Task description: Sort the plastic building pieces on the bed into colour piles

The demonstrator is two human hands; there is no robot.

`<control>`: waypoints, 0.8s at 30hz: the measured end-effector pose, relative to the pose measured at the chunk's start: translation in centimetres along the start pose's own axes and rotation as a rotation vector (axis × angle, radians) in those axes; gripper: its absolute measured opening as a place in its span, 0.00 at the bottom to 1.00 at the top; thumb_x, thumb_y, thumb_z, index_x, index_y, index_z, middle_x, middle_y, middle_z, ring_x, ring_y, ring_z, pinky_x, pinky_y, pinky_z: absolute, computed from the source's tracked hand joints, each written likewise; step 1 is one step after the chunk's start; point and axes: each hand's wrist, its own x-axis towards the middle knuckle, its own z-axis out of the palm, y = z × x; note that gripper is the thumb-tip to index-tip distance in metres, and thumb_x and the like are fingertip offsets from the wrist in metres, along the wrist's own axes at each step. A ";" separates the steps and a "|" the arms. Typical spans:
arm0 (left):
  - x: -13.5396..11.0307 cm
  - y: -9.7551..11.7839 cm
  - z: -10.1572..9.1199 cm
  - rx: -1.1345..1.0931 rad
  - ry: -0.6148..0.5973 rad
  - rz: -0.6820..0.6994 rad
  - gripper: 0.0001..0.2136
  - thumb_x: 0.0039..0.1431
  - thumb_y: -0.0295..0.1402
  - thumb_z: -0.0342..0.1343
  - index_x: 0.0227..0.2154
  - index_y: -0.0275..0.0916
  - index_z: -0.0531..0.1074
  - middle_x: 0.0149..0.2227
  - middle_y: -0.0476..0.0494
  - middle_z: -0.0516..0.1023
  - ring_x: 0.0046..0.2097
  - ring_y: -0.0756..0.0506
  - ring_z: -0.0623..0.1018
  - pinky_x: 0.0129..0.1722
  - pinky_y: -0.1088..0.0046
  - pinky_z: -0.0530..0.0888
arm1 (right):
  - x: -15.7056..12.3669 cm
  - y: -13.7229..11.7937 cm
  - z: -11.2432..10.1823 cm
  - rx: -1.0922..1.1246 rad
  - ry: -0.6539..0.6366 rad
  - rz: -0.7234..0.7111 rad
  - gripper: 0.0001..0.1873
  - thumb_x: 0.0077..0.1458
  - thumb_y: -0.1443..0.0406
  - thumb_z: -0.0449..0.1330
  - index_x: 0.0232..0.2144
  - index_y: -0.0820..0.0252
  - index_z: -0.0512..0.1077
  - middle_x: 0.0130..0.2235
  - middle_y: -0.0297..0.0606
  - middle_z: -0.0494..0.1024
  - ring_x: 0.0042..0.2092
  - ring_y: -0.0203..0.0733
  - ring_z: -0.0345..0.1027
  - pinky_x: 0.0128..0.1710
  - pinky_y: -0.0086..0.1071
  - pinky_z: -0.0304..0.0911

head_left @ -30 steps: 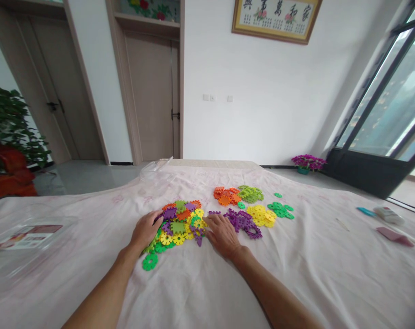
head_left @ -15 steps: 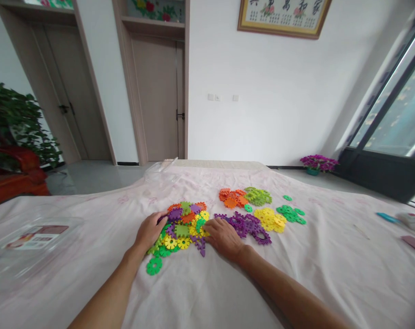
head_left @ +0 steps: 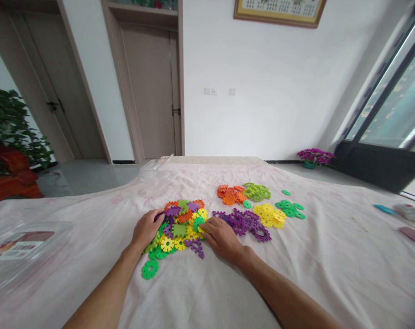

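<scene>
A mixed pile of toothed plastic building pieces (head_left: 180,230) in purple, green, yellow and orange lies on the cloth between my hands. My left hand (head_left: 148,230) rests against the pile's left side, fingers apart beside a purple square piece (head_left: 173,211). On the opposite side, my right hand (head_left: 220,236) has its fingers closed at a yellow disc (head_left: 201,228); its fingertips are partly hidden. A purple triangular piece (head_left: 195,247) lies just below that hand. One green disc (head_left: 149,269) sits at the pile's near left edge.
Beyond my right hand are single-colour groups: purple pieces (head_left: 250,224), yellow discs (head_left: 269,214), green discs (head_left: 290,209), orange pieces (head_left: 229,194) and light green pieces (head_left: 257,192). A clear plastic box (head_left: 56,228) lies at left, clear plastic (head_left: 155,171) farther back. Small objects (head_left: 412,234) lie far right.
The view has shifted slightly, tilting down. My right fingers now touch a yellow disc at the pile's right edge, and the purple triangular piece has turned a little. My left hand stays put.
</scene>
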 end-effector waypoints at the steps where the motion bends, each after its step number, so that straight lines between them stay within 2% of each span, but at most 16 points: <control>1: 0.0 -0.1 0.0 0.003 0.002 0.004 0.20 0.61 0.45 0.45 0.49 0.44 0.74 0.51 0.46 0.76 0.53 0.44 0.74 0.53 0.70 0.68 | -0.1 0.0 0.1 -0.009 0.011 0.017 0.13 0.66 0.62 0.49 0.44 0.57 0.72 0.40 0.39 0.74 0.43 0.40 0.65 0.45 0.32 0.57; 5: -0.1 -0.3 0.1 0.008 -0.004 0.021 0.20 0.61 0.46 0.44 0.49 0.45 0.73 0.52 0.47 0.76 0.53 0.44 0.74 0.53 0.69 0.68 | -0.5 0.5 0.4 -0.083 0.094 0.119 0.14 0.67 0.64 0.47 0.39 0.58 0.73 0.35 0.39 0.75 0.39 0.39 0.67 0.42 0.31 0.57; 8: 0.0 -0.4 0.2 0.009 -0.010 0.020 0.20 0.61 0.46 0.44 0.49 0.44 0.73 0.52 0.47 0.76 0.53 0.44 0.74 0.53 0.69 0.68 | -0.8 1.8 -0.4 -0.136 0.194 0.174 0.13 0.66 0.63 0.49 0.39 0.57 0.74 0.35 0.39 0.77 0.39 0.40 0.68 0.41 0.31 0.57; 11: 0.0 -0.2 0.1 0.012 -0.019 0.012 0.20 0.61 0.45 0.44 0.49 0.43 0.73 0.52 0.46 0.76 0.53 0.44 0.74 0.53 0.69 0.68 | -1.1 4.3 -2.2 -0.183 0.333 0.281 0.13 0.65 0.62 0.49 0.41 0.57 0.74 0.38 0.40 0.78 0.41 0.41 0.69 0.44 0.32 0.57; 14: -0.1 -0.2 0.0 0.010 -0.020 0.018 0.21 0.61 0.45 0.43 0.49 0.43 0.73 0.52 0.46 0.76 0.53 0.44 0.74 0.53 0.69 0.68 | -2.0 7.8 -4.2 -0.231 0.492 0.467 0.14 0.65 0.62 0.49 0.41 0.57 0.74 0.40 0.39 0.79 0.42 0.42 0.69 0.44 0.32 0.57; 17: -0.1 -0.3 0.1 0.014 -0.012 0.025 0.20 0.61 0.45 0.44 0.49 0.44 0.73 0.52 0.47 0.76 0.52 0.44 0.74 0.53 0.69 0.68 | -3.4 11.1 -5.6 -0.297 0.555 0.630 0.14 0.64 0.63 0.50 0.42 0.56 0.75 0.41 0.38 0.79 0.42 0.42 0.69 0.42 0.32 0.56; 20: 0.0 -0.4 0.2 0.030 -0.014 0.022 0.20 0.61 0.45 0.43 0.49 0.44 0.73 0.51 0.47 0.76 0.52 0.44 0.74 0.53 0.69 0.68 | -4.8 13.0 -6.3 -0.404 0.597 0.768 0.14 0.63 0.64 0.50 0.41 0.56 0.75 0.41 0.40 0.78 0.42 0.43 0.66 0.42 0.34 0.54; 22: 0.0 -0.4 0.2 0.038 -0.020 0.022 0.20 0.61 0.44 0.43 0.49 0.44 0.73 0.51 0.47 0.76 0.52 0.44 0.74 0.53 0.69 0.68 | -5.0 13.2 -6.4 -0.462 0.627 0.782 0.13 0.62 0.64 0.51 0.41 0.57 0.75 0.41 0.42 0.77 0.43 0.45 0.64 0.43 0.36 0.53; 24: 0.0 -0.3 0.2 0.043 -0.024 0.025 0.20 0.62 0.44 0.43 0.49 0.43 0.73 0.52 0.46 0.76 0.53 0.44 0.74 0.54 0.69 0.67 | -4.6 12.4 -6.0 -0.463 0.625 0.699 0.12 0.62 0.64 0.52 0.41 0.58 0.75 0.42 0.42 0.76 0.45 0.46 0.63 0.45 0.37 0.53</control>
